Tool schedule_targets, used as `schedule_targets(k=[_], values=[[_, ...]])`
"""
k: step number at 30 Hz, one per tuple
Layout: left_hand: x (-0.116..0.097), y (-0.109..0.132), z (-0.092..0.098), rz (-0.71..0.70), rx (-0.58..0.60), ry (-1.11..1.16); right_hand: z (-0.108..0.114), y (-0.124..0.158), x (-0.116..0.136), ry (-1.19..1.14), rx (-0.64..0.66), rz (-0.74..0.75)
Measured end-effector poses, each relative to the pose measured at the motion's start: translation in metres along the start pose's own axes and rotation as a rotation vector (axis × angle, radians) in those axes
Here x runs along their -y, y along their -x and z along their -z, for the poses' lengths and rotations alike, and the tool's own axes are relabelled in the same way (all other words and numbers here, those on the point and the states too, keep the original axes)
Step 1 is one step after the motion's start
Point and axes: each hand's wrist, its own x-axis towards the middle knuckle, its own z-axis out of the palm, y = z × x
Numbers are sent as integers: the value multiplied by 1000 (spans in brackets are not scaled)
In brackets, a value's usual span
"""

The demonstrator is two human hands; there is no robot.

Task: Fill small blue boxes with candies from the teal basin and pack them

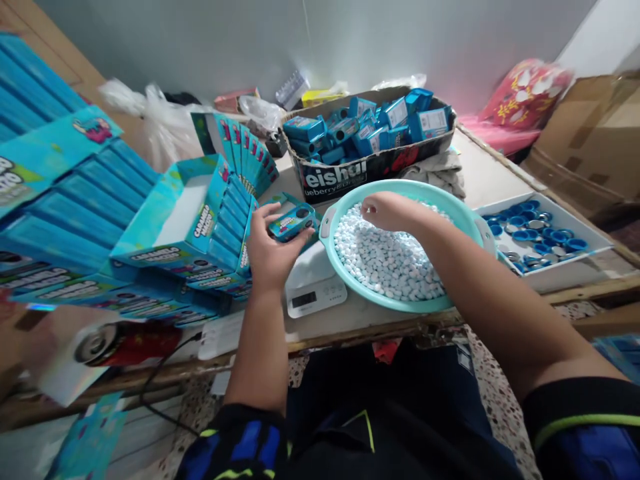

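My left hand (275,250) is wrapped round a small blue candy box (293,223) with a dark round hole in its top. It holds the box above the back of a white kitchen scale (316,298), left of the basin. My right hand (387,210) is inside a turquoise basin (330,257), low over a heap of small white candies (385,260). Its fingers are curled in, and what they grip is hidden. Blue lids and silvery discs (537,230) lie in a white tray (595,243) right of the basin.
Behind the basin stands a black carton (330,183) full of blue boxes (370,127). Stacked blue display boxes (200,220) crowd the left side. A red drink can (130,343) and a black cable (165,367) are at the lower left. Brown cartons (585,133) stand at right.
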Motion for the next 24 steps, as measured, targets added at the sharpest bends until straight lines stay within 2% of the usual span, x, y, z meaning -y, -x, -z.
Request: schedule_targets(k=[1,2,5,7,13,17,24], values=[[-6,-4,-3,-83,-16,-50,-1,-1,-1,-2,1,3],[-12,-10,-5,-180,20,-112,-1,-2,-1,1,1,9],[-27,-24,-9,-454,236,-292,-1,-4,-2,33,4,27],[-29,-29,-12,-537,275,-357,0,-5,-1,44,17,20],[-8,-23,-17,-598,200,-353,7,-2,4,21,50,1],[-7,-22,-12,-658,147,-335,9,0,6,17,102,-39],[-17,-22,-5,-621,241,-421,6,1,7,41,140,-71]])
